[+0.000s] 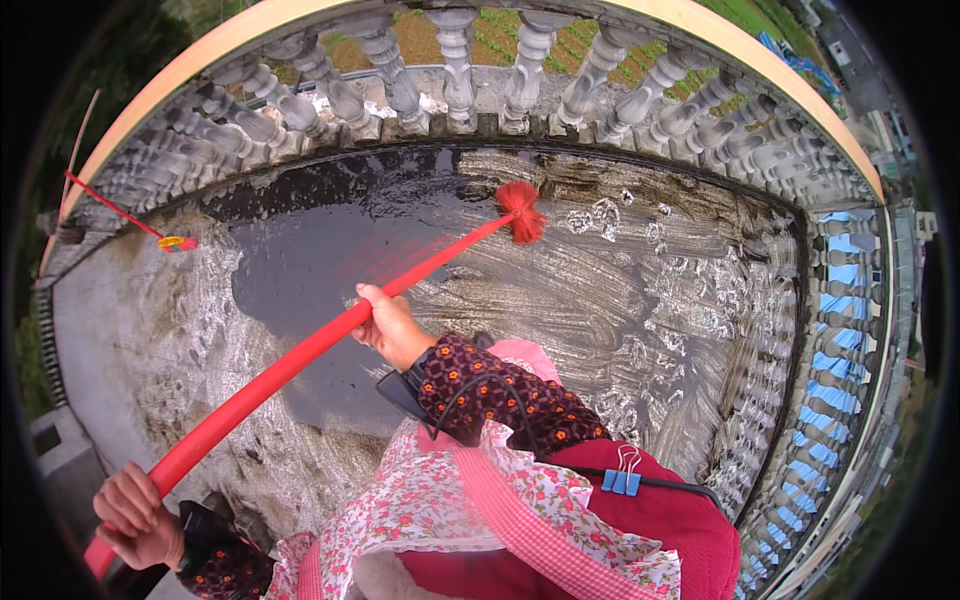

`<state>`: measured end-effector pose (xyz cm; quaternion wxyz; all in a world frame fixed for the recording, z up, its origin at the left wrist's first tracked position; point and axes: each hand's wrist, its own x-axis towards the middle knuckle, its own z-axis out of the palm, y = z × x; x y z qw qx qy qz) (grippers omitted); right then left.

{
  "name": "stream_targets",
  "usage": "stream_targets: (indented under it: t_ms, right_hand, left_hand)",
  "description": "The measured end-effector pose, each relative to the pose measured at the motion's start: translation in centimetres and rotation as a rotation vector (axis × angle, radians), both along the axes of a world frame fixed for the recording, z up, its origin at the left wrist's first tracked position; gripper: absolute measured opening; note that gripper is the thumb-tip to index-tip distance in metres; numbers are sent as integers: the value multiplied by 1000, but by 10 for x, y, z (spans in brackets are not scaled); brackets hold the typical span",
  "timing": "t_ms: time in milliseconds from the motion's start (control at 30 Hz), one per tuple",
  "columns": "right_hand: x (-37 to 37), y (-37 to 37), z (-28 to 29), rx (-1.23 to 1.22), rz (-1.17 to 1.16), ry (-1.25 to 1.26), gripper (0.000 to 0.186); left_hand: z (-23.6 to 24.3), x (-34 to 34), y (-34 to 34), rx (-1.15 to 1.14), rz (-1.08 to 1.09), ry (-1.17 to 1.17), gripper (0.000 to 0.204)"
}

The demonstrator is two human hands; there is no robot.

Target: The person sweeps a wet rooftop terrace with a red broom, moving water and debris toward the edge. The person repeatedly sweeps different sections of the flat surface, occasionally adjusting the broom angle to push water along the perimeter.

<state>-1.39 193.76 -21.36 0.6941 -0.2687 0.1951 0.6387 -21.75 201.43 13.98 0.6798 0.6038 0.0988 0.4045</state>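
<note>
Both my hands grip a long broom with a red handle (290,365) and a head of red bristles (520,212). My left hand (138,515) is closed round the handle near its end, at the lower left. Farther up, my right hand (392,328) wraps the handle, the thumb lying along it. The bristles rest on the wet, soapy concrete floor (560,310), close to the far balustrade. Dark water covers the floor left of the bristles. Patches of white foam and curved streaks mark the floor to their right.
A stone balustrade (458,75) with a pale rail curves round the far side and the right. Blue sheeting (835,340) shows between the right balusters. Another red-handled tool (125,213) with a yellow part leans at the far left. Drier grey concrete (105,310) lies left.
</note>
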Motion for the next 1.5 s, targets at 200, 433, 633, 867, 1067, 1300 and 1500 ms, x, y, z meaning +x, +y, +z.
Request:
stream_targets:
  t_ms: [200,433,633,867,1067,1300,1500]
  right_hand:
    - [108,-54,-111,-489,-69,-148,16]
    - [-54,122,-65,-320,150,-70,13]
    - [-84,218,12,-29,221,-26,19]
    - [18,126,-21,-137,-66,-82,20]
    - [204,51,-128,-528,-171,-171,18]
    - [93,174,-65,-364,218,-60,13]
    - [65,223,8,-54,526,-6,18]
  left_hand:
    - [-184,35,31,-216,-23,99,36]
    - [-77,-79,88,-54,186,216,39]
    - [5,-124,115,245,283,156,44]
    - [-48,-17,140,-25,118,-6,43]
    - [-194,135,118,-272,7,154,35]
    - [-79,77,117,-88,353,203,39]
    - [11,47,79,136,531,244,40]
